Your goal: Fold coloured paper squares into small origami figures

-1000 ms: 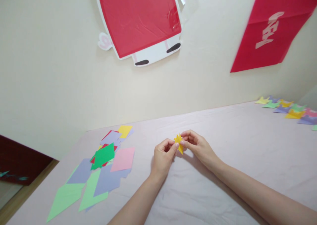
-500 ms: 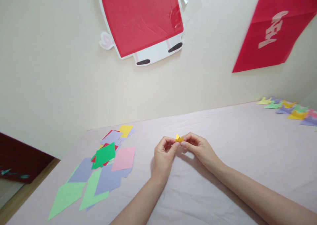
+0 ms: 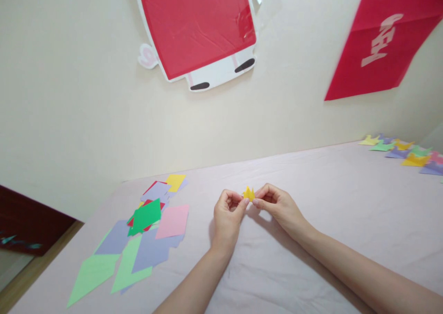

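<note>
A small yellow folded paper piece (image 3: 248,194) with pointed tips is held up just above the cloth-covered surface, between both hands. My left hand (image 3: 229,215) pinches its left side between thumb and fingers. From the other side, my right hand (image 3: 277,205) grips the right edge with thumb and index finger. The fingertips cover the lower corners of the paper, so its full shape is partly hidden.
Several coloured paper sheets, among them a green one (image 3: 147,216) and a pink one (image 3: 173,222), lie on the pale cloth (image 3: 277,277) at left. Folded paper pieces (image 3: 398,152) stand in rows at far right. Behind rises a wall (image 3: 277,120) with red decorations.
The yellow paper has turned and spread between my fingers, showing more of its pointed face. My left hand has shifted slightly left.
</note>
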A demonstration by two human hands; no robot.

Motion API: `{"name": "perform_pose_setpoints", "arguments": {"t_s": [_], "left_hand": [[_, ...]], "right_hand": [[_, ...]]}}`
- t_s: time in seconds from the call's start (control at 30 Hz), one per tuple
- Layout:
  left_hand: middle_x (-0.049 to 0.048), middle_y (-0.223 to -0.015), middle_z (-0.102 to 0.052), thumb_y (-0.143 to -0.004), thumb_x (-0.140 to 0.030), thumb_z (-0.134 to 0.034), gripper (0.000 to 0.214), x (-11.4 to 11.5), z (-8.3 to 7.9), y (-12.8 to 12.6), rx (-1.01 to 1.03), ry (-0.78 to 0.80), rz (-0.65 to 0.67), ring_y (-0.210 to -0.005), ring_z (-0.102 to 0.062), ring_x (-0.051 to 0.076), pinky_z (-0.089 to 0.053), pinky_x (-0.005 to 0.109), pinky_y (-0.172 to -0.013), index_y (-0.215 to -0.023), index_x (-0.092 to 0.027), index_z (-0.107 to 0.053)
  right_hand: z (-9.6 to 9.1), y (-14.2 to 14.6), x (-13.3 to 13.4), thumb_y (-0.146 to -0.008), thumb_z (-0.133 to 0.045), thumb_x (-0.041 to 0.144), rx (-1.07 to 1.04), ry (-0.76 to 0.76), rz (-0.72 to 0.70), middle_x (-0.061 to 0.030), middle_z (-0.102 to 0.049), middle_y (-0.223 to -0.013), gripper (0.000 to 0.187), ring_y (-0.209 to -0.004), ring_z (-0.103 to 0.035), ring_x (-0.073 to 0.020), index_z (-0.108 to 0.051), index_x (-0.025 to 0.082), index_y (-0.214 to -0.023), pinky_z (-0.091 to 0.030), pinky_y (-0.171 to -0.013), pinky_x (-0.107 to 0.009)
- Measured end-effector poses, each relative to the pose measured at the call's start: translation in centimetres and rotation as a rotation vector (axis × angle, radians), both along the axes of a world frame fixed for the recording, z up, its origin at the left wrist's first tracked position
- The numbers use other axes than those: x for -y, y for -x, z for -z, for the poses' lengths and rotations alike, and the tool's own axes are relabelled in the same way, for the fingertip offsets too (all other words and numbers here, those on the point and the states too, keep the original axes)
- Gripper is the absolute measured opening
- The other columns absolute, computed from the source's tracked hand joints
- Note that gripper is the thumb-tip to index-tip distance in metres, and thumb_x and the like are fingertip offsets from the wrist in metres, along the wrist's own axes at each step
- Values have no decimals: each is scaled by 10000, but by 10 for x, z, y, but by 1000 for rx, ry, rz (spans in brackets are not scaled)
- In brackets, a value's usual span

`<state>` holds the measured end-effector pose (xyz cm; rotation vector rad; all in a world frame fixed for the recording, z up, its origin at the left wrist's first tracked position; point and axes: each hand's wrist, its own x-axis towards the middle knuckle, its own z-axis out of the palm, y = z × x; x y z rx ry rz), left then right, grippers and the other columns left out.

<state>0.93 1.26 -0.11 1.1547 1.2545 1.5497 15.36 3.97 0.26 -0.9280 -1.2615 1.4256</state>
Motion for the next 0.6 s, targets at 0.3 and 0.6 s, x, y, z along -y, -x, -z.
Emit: {"name": "perform_pose_setpoints", "arguments": {"t_s": [0.3, 0.6], "left_hand": [[-22, -774, -584, -748, -207, -702, 222, 2, -1, 1, -61, 9, 35, -745, -575, 127, -450, 239, -708, -870, -196, -516], [-34, -739, -636, -795, -184, -652, 236, 10, -6, -1, -219, 35, 127, -761, -606, 142, -435, 266, -780, -981, -216, -511]], "right_hand": [[-1, 2, -2, -639, -811, 391, -67, 61, -69, 20, -626, -768, 407, -728, -578, -151, -580, 213, -923, -437, -682, -277], [-2, -2, -4, -635, -788, 393, 32, 73, -69, 32, -578, -623, 286, -624, -470, -126, -602, 177, -624, -349, -626, -266]]}}
